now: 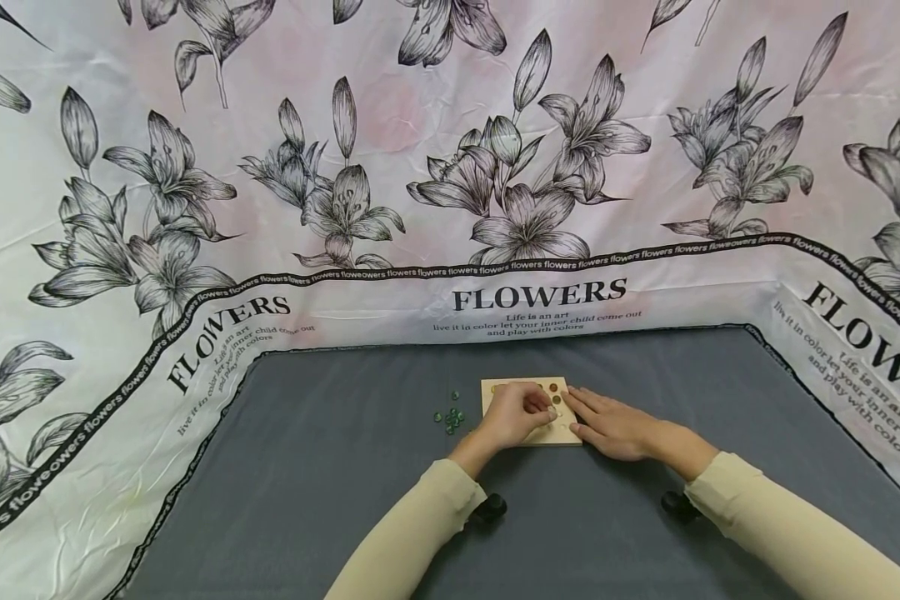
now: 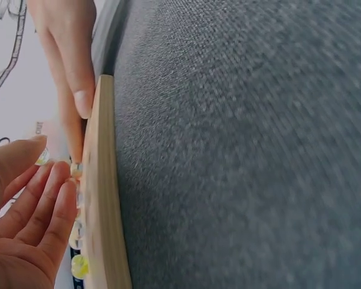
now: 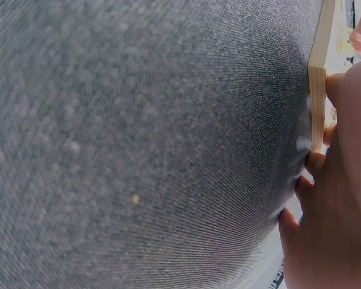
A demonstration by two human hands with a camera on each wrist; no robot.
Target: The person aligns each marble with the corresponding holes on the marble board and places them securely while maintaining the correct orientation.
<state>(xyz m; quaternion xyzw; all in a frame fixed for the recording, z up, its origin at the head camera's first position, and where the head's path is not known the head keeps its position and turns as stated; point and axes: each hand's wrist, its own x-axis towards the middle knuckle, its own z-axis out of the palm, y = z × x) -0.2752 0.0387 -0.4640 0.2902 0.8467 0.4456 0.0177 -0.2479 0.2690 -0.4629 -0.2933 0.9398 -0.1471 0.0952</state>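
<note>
A light wooden board (image 1: 568, 437) with rows of round hollows lies on the grey cloth. My left hand (image 1: 516, 413) is over it, pinching a clear, yellowish glass marble (image 2: 43, 158) between thumb and fingers. Several marbles sit along the board's top in the left wrist view, one of them a yellow-green marble (image 2: 80, 266). With its fingers stretched out, my right hand (image 1: 617, 427) rests against the board's right edge, fingertips on the corner and side. In the right wrist view, the board's edge (image 3: 317, 108) is partly behind that hand.
Several small green glass pieces (image 1: 453, 419) lie loose to the left of the board. A grey cloth (image 1: 330, 467) covers the table. Behind it hangs a white curtain (image 1: 390, 312) printed with flowers and lettering.
</note>
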